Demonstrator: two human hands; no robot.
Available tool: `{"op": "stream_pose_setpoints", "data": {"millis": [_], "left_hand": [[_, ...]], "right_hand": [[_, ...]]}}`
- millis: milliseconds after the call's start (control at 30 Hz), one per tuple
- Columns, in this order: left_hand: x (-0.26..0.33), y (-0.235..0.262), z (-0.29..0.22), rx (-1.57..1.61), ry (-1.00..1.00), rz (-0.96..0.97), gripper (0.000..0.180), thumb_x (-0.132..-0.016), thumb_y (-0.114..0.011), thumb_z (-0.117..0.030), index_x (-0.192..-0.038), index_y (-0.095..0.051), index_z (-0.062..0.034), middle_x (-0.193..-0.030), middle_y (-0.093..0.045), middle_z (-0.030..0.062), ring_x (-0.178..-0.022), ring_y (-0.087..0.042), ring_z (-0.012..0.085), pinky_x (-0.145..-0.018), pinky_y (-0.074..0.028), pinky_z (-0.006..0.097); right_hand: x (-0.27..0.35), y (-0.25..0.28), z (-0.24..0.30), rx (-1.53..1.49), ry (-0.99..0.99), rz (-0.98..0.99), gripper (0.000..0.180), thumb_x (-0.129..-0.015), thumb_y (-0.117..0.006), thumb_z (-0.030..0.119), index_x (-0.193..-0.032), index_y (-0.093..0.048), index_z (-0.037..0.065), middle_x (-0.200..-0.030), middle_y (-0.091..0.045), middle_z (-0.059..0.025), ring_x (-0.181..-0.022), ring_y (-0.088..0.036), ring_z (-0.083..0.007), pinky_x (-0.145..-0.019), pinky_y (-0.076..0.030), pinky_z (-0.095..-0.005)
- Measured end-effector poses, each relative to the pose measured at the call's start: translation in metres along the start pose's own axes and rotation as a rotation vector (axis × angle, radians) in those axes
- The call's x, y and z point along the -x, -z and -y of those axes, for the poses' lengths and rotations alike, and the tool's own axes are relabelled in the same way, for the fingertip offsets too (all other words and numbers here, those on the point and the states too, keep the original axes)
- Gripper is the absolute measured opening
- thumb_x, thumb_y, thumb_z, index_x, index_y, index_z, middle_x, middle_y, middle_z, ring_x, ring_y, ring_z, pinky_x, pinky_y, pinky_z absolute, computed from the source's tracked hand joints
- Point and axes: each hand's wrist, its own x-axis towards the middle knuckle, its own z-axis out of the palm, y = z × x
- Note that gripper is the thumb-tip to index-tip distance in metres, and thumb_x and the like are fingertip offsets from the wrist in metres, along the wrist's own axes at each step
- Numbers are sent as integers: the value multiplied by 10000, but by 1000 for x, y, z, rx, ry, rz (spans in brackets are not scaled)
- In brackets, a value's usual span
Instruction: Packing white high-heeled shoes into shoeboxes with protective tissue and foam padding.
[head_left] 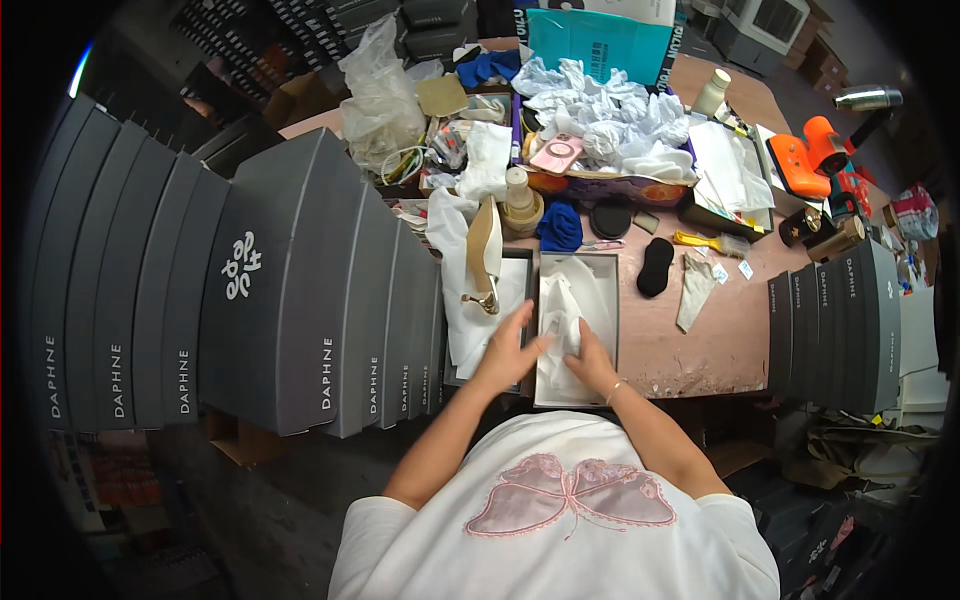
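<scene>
White paper (pixel 562 298) in the open box (pixel 617 325) touches the right fingers (pixel 588 341).

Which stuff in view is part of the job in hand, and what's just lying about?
Likely in the job:
- open grey box at the hands
- white paper inside it
- heeled shoe to its left

Apparently lying about:
- pink phone
- yellow-handled brush
- black eye-mask-shaped item

White paper (pixel 562 296) partly hides the box's (pixel 617 310) inside.
</scene>
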Motion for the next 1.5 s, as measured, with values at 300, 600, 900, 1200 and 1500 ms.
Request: {"op": "stream_pose_setpoints", "data": {"millis": [300, 600, 900, 1200, 1500], "left_hand": [[49, -42, -22, 56, -245, -1, 1061, -753, -765, -394, -1472, -87, -8, -1476, -163, 288, -1379, -220, 380, -1097, -254, 421], [53, -41, -31, 693, -45, -156, 509, -928, -588, -245, -1330, -429, 24, -1269, -523, 178, -1210, -482, 233, -1038, -355, 348], [75, -49, 35, 1066, 442, 222, 645, -886, -639, -323, -1379, -328, -47, -1301, -487, 128, -1196, -495, 244, -1002, -401, 381], [58, -35, 8, 1296, 319, 31, 469, -944, -481, -234, -1346, -404, -4, -1288, -522, 116, -1131, -553, 222, -959, -462, 348], [45, 6, 16, 1041, 198, 312, 483, -972, -382, -317, -1355, -411, -23, -1324, -507, 136, -1211, -502, 277, -1011, -432, 448]], "right_hand": [[21, 44, 94, -738, 31, -165, 535, -863, -634, 121, -1328, -404, -9, -1193, -560, -165, -1042, -560, -206, -861, -466, -331], [20, 68, 103, -209, 319, -283, 118, -927, -567, 124, -899, -558, 9, -861, -567, -59, -732, -495, -92, -625, -420, -228], [31, 71, 104, -1157, -233, -61, 149, -948, -537, 208, -848, -539, 97, -709, -486, 59, -616, -419, -32, -544, -364, -197], [72, 94, 140, -161, 455, 379, 176, -853, -626, 191, -856, -567, 25, -818, -589, -165, -674, -581, -343, -614, -485, -376], [52, 171, 84, -232, 256, 219, 476, -824, -717, 226, -1220, -560, 14, -983, -669, -98, -792, -632, -140, -697, -500, -265]]}}
